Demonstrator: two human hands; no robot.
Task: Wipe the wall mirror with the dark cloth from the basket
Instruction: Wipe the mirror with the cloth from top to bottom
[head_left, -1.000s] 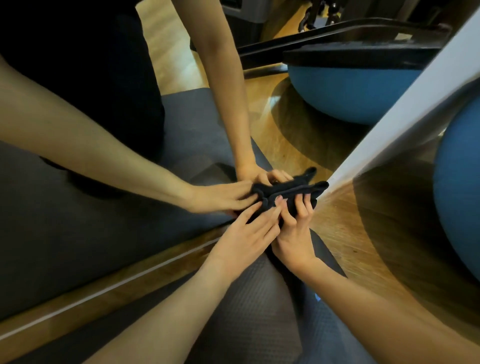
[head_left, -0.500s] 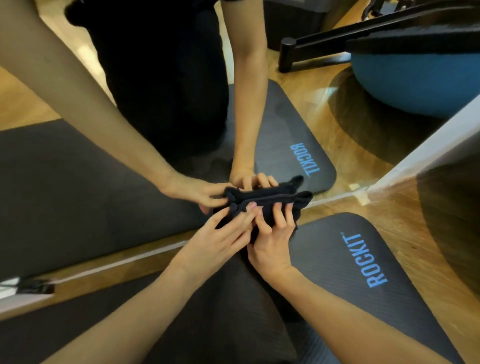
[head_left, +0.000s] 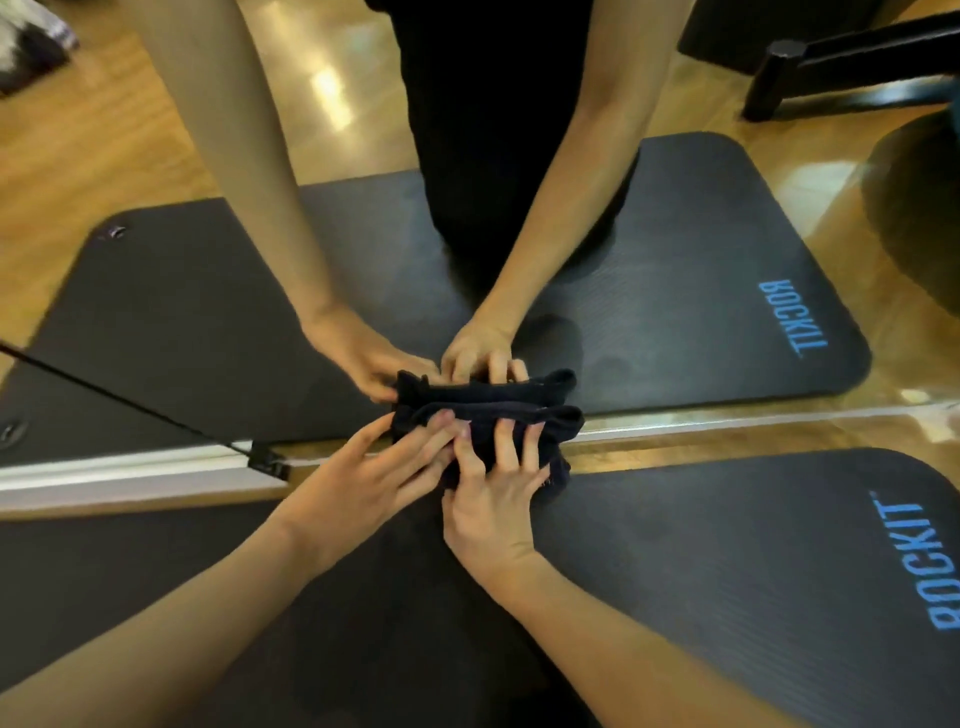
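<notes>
The dark cloth (head_left: 550, 423) is bunched into a wad and pressed against the bottom edge of the wall mirror (head_left: 675, 249), close to the floor. My left hand (head_left: 363, 483) lies on its left part, fingers flat on the fabric. My right hand (head_left: 493, 493) presses its middle with spread fingers. The mirror shows the reflection of both arms, the cloth and a dark-clothed body. No basket is in view.
I am over a black exercise mat (head_left: 727, 571) with blue ROCKIT lettering, lying on a wooden floor (head_left: 779, 434). A pale strip (head_left: 130, 475) with a small black clip (head_left: 267, 462) runs along the mirror's base at left. Black equipment legs appear reflected at top right.
Both hands and the cloth have slid left along the mirror's bottom edge; the white frame edge and blue balls at right have left the view, and the clip at left has come in.
</notes>
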